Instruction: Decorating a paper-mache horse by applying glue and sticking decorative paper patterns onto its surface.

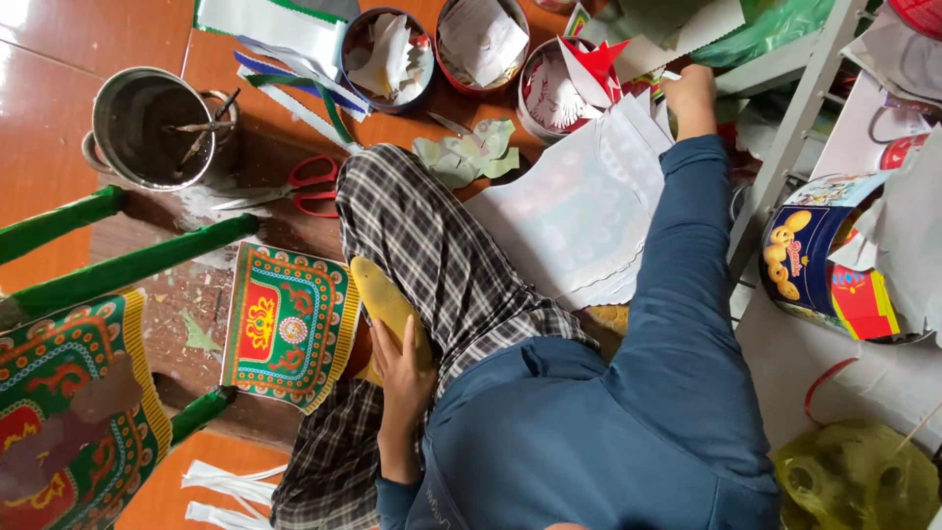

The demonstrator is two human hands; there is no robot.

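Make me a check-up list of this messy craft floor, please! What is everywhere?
Surface: red-brown floor, bare at left.
Job's things: white paper sheets under the right hand; left hand rests by a yellow slipper.
Clutter: red-handled scissors, metal pot, tins of paper scraps, patterned paper panel.
Fingers: right ones hidden; left ones flat, holding nothing.
Cables: nothing seen.
Surroundings: green frame, grey rack, blue tin.

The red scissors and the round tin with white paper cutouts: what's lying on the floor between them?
In the head view, pale green leaf-shaped paper cutouts lie between the red scissors and the round tin.
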